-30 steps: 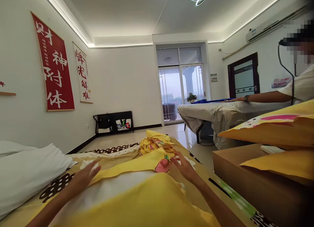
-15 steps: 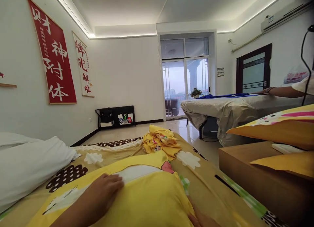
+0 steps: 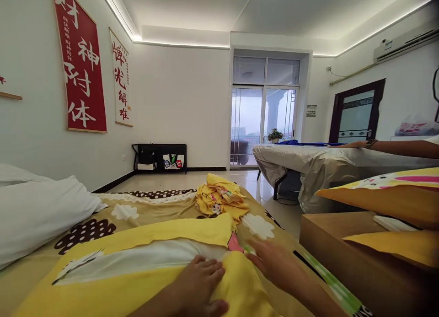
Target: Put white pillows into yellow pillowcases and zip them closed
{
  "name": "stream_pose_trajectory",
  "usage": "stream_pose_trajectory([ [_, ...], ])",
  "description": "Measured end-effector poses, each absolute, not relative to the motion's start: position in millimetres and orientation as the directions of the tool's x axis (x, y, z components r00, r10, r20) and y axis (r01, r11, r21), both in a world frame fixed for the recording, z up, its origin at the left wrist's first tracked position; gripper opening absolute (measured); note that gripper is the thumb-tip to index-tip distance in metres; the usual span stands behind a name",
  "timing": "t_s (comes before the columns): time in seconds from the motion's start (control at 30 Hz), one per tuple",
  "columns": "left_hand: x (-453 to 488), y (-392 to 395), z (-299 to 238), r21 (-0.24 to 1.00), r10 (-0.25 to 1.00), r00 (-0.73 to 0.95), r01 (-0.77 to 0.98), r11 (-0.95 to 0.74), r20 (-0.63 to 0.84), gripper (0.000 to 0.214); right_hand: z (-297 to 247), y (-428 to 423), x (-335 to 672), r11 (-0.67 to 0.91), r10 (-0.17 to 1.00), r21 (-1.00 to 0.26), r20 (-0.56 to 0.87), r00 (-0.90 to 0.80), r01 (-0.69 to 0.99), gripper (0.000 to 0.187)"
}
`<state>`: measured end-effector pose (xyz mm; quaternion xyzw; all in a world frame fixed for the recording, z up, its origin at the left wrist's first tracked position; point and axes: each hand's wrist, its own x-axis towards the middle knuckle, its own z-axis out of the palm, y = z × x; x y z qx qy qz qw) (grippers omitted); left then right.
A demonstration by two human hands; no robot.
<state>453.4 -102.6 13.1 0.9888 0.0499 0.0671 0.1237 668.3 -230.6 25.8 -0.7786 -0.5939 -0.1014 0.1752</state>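
Observation:
On the bed in front of me lies a yellow pillowcase [image 3: 113, 287] with a white pillow [image 3: 147, 257] showing through its long opening. My left hand [image 3: 202, 280] rests on the near side of the case, fingers stretched out and palm down. At the right end of the opening, beside the pink patch [image 3: 234, 242], is my right hand [image 3: 274, 262]. Its fingers are extended and slightly blurred, with the thumb apart, and nothing shows in its grasp. Beyond the pillow sits a crumpled bundle of yellow printed cloth [image 3: 222, 196].
A bare white pillow [image 3: 44, 212] lies at the left on the patterned bed sheet [image 3: 164, 207]. On the right, yellow printed pillows [image 3: 387, 189] rest on a wooden box [image 3: 329, 230]. Behind them, another person's arm [image 3: 398, 147] reaches over a plastic-covered table [image 3: 322, 159].
My left hand has moved right along the pillow. My right hand has come up from the lower edge to the pillow's right end. More of the white pillow shows in the opening.

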Motion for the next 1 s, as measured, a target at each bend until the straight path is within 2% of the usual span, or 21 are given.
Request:
stream_pose_trajectory([
  [0.07,450,-107,23,0.257,0.132,0.984,0.098,-0.961,0.122,0.063,50,-192,646,-0.142,0.942,-0.080,0.295,0.160,0.987,0.039],
  [0.17,446,-112,32,0.250,0.168,0.982,0.140,-0.958,0.092,0.058,46,-145,621,-0.184,0.956,-0.065,0.220,0.194,0.981,0.037],
  [0.23,449,-114,34,0.223,0.205,0.974,0.180,-0.958,0.095,0.050,28,-130,621,-0.238,0.935,-0.114,0.242,0.259,0.965,0.032],
  [0.33,468,-116,33,0.138,0.280,0.945,0.259,-0.956,0.168,0.041,11,-130,641,-0.295,0.891,-0.189,0.300,0.341,0.937,0.036],
  [0.43,498,-116,32,0.084,0.286,0.930,0.274,-0.958,0.231,0.048,16,-142,664,-0.344,0.835,-0.223,0.373,0.406,0.912,0.039],
  [0.53,518,-116,28,0.083,0.257,0.931,0.243,-0.966,0.259,0.055,26,-151,671,-0.400,0.785,-0.222,0.418,0.458,0.889,0.038],
  [0.63,520,-116,27,0.114,0.316,0.928,0.298,-0.948,0.197,0.052,27,-152,668,-0.421,0.759,-0.220,0.446,0.475,0.880,0.039],
  [0.73,513,-108,38,0.171,0.394,0.919,0.384,-0.907,0.026,0.049,26,-153,665,-0.400,0.715,-0.247,0.518,0.469,0.883,0.037],
  [0.83,512,-88,56,0.237,0.336,0.928,0.367,-0.900,-0.160,0.046,26,-157,666,-0.337,0.694,-0.292,0.566,0.446,0.895,0.040],
  [0.9,517,-74,62,0.256,0.317,0.934,0.351,-0.901,-0.165,0.044,28,-159,668,-0.289,0.681,-0.324,0.591,0.432,0.901,0.046],
  [1.0,535,-64,56,0.233,0.350,0.936,0.348,-0.908,-0.033,0.038,31,-160,672,-0.255,0.644,-0.364,0.627,0.438,0.896,0.050],
])
